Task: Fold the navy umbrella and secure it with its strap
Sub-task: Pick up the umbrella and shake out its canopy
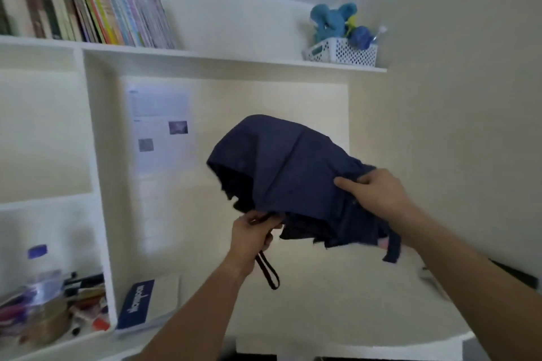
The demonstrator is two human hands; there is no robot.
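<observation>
The navy umbrella (pixel 281 167) is collapsed and hangs in the air above the white desk (pixel 337 302), its loose canopy bunched and puffed out. My left hand (pixel 252 236) grips the handle under the canopy, and the black wrist loop (pixel 268 272) dangles below it. My right hand (pixel 377 192) grips the bunched fabric at the umbrella's right end. The navy closing strap (pixel 393 246) hangs free beneath that hand.
A white shelf unit stands at the left, with a pot of pens (pixel 44 316) and a water bottle (pixel 41 267). A blue-and-white booklet (pixel 149 302) lies on the desk. Books (pixel 88 6) and a basket with a blue plush (pixel 341 50) sit on the upper shelf.
</observation>
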